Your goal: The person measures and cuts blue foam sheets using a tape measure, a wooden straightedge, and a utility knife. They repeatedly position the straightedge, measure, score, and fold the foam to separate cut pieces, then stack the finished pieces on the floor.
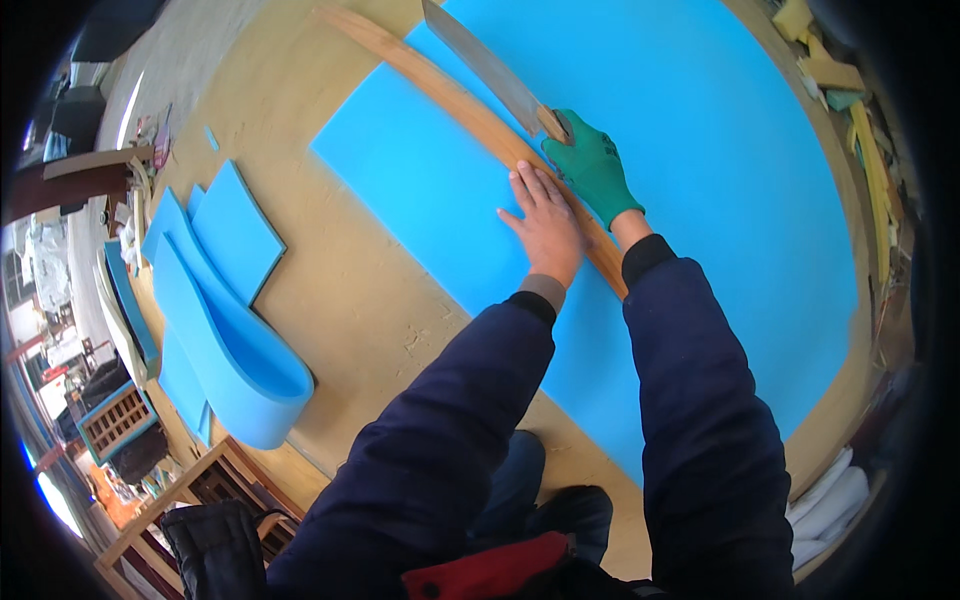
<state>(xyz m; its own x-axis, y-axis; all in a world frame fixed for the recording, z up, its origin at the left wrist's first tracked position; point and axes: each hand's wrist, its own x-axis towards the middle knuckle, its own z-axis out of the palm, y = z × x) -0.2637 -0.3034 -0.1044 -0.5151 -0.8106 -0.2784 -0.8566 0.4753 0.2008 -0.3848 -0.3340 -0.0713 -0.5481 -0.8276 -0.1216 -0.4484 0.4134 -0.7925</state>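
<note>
A large blue foam sheet (pixel 720 220) lies flat beneath both arms. Across it runs a long wooden strip (pixel 440 85), slanting from the far left toward me. My bare left hand (pixel 547 228) presses on the strip with its fingers spread. In a green glove, my right hand (pixel 592 168) is wrapped round the wooden handle of a long-bladed knife (pixel 490 75). The blade points away to the far left, close along the right side of the strip. Whether its edge sits in the foam, I cannot tell.
The sheet rests on a tan work surface (pixel 360 250). To the left are flat blue foam pieces (pixel 237 230) and a folded-over foam strip (pixel 255 395). Yellowish offcuts (pixel 830 73) line the far right edge. White rolled material (pixel 838 500) sits at the near right, wooden frames (pixel 180 490) at the near left.
</note>
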